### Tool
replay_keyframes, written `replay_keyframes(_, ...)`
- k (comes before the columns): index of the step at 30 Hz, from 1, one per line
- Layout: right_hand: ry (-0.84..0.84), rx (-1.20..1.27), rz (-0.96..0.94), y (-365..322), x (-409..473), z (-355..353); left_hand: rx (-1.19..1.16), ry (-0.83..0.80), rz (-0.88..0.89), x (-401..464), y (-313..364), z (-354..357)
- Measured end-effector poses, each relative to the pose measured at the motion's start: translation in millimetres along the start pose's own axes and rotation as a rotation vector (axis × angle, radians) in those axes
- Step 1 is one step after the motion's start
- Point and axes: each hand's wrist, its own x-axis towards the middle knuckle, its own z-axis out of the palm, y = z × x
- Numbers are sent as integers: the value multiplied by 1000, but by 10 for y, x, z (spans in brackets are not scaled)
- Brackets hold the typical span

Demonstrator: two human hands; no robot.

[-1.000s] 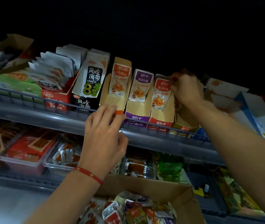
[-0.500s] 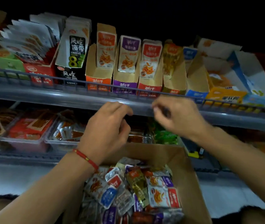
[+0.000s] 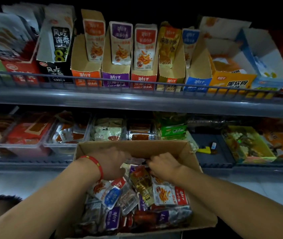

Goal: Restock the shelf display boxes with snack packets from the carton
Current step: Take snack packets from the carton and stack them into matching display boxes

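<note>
While both hands dig in the carton point(image 3: 185, 152), restocking looks only partly done. Head view: the display boxes point(image 3: 116, 73) on the upper shelf point(image 3: 137, 100) each hold few packets, and loose snack packets point(image 3: 170, 195) crowd the carton below. Left hand point(image 3: 110, 163) and right hand point(image 3: 164, 165) curl among them; what either grasps, I cannot tell.

Brown corrugated cardboard carton point(image 3: 189, 152): packets inside mixed red, purple, blue, gold, white. Thin red woven bracelet point(image 3: 95, 163), one yellow bead, on left wrist. Grey metal upper shelf point(image 3: 137, 100): tan cardboard display boxes along front rail, fronts orange point(image 3: 85, 77), purple point(image 3: 115, 80), red point(image 3: 143, 81), gold point(image 3: 170, 82), blue point(image 3: 196, 83). Black seaweed box point(image 3: 55, 73), white lettering. Lower shelf: green packets point(image 3: 173, 131).
</note>
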Motion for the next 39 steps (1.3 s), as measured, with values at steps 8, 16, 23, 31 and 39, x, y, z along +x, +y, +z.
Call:
replay_keyframes(8,306,674,129,147,-220,-507,-329,282,-95,-54,-10,-134)
replay_keyframes(16,481,1630,146,249,-661,-871,-1430,400,-145,-176,199,-389)
replay_keyframes(23,777,1292,201,382,-728,-1180,-1211,596,19,-206,207,-425)
replay_keyframes(31,1062,1024,216,779,-933,-1821,-822,1141,-45,-195,-22,-458)
replay_keyframes(39,1285,666,311,1412,-621,-2866,-613,1209,-84,-255,-164,-519)
